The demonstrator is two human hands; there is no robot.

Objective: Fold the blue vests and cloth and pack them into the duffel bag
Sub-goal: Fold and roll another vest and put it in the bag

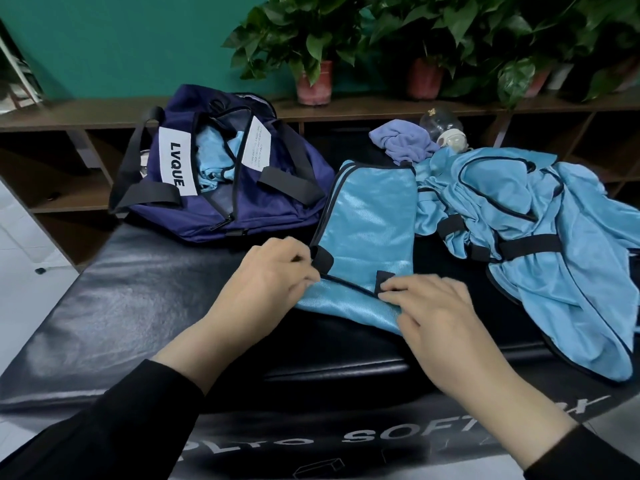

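A light blue vest (367,216) with black trim lies folded lengthwise on the black padded box (138,289). My left hand (266,282) pinches its near left corner by a black strap. My right hand (436,313) grips the near edge beside another black tab. A navy duffel bag (277,199) marked LVQUE stands open at the back left, with blue fabric (214,150) inside. More blue vests (540,223) lie crumpled in a heap at the right. A purple-blue cloth (401,143) sits bunched behind them.
A clear mask-like object (446,129) rests behind the cloth. Potted plants (315,46) stand on a brown shelf (104,112) along the green wall. Pale floor (20,244) shows at the left of the box.
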